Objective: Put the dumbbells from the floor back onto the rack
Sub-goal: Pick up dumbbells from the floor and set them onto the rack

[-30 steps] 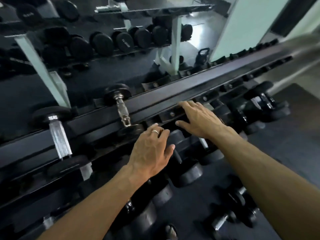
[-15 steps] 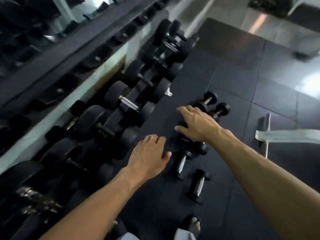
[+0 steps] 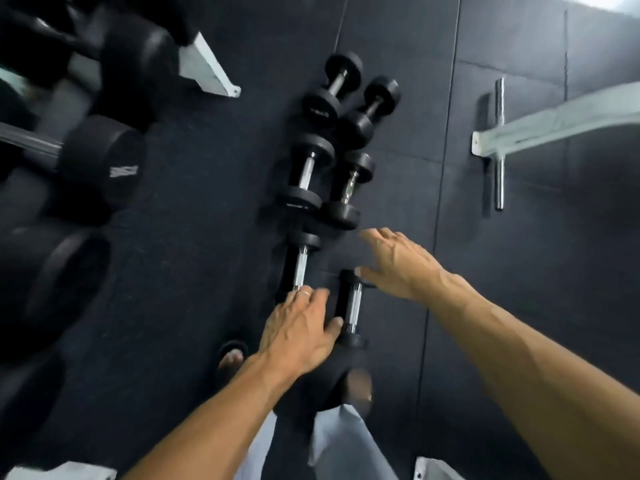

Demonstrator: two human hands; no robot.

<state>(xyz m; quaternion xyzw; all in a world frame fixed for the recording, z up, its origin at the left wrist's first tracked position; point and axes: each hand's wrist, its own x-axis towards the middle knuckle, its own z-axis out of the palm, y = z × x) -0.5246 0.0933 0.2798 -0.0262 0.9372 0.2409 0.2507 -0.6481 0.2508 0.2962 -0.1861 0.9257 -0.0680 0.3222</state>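
Six dumbbells (image 3: 300, 268) lie in pairs on the floor mat (image 3: 194, 258), rack (image 3: 93, 161) off left. Both hands hang spread and empty over the nearest pair: left hand (image 3: 299, 332), right hand (image 3: 398, 268) (nothing gripped yet). Next, I'd judge, each closes round a handle.

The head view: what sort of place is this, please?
Most likely a gym's free-weights area. Six small dumbbells lie on dark rubber floor tiles, large black dumbbells sit at the left, and a pale bench frame stands at the right.
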